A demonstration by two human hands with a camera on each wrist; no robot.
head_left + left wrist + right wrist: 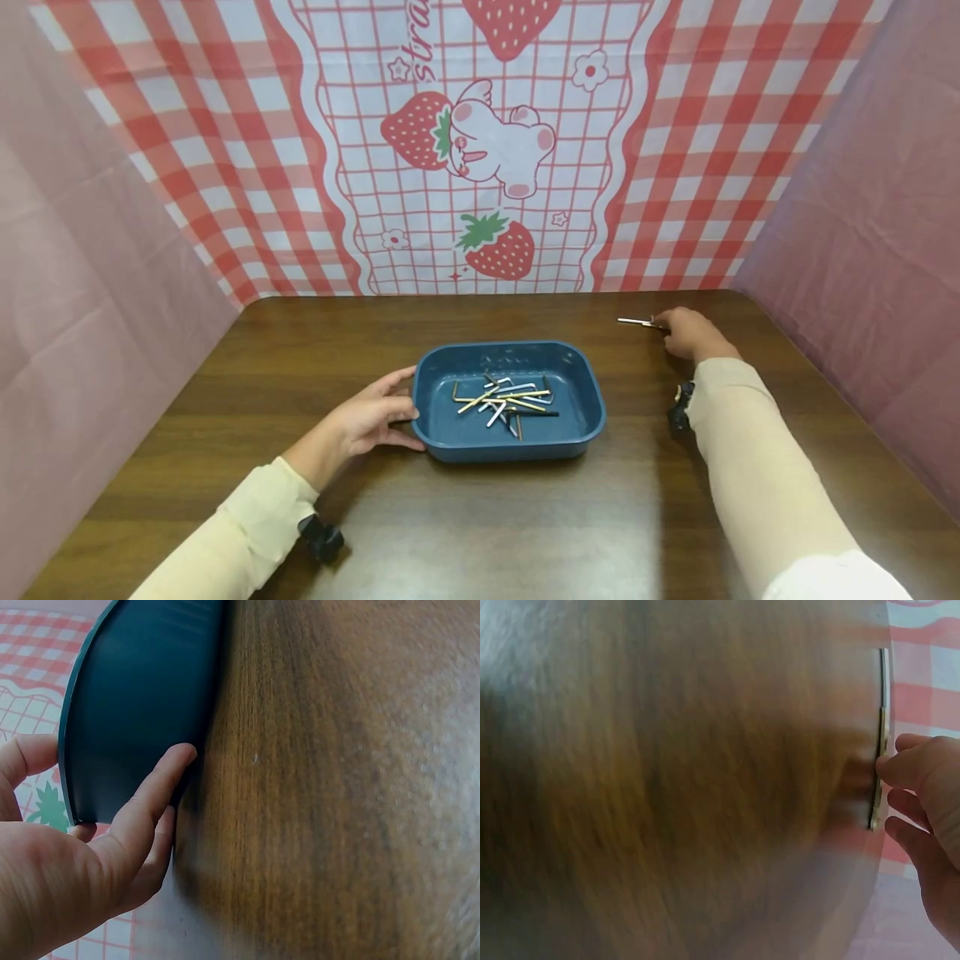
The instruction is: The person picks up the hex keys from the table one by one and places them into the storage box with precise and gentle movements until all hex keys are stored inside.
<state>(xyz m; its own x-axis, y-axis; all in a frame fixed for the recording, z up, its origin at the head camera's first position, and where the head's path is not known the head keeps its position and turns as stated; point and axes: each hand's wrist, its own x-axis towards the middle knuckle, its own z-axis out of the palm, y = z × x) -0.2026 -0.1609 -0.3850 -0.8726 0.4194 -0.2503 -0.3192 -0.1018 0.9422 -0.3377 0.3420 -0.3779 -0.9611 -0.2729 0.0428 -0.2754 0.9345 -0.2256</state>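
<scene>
A blue rectangular tray (498, 452) stands on the wooden table, with a loose pile of gold, silver and black hex keys (501, 400) inside. My left hand (367, 419) holds the tray's left end, the thumb at the rim and other fingers spread against the outer wall, as the left wrist view also shows (97, 859). At the far right of the table, my right hand (692, 335) pinches metal hex keys (634, 322) at the tabletop. In the right wrist view, a silver length and a gold length (881, 739) lie in line by the fingertips; their exact number is unclear.
A checked strawberry-print cloth (480, 150) hangs behind the table's back edge. Pink cloths (855, 208) close off both sides. Bare wooden tabletop (517, 533) lies in front of the tray. Each wrist carries a black camera mount (321, 538).
</scene>
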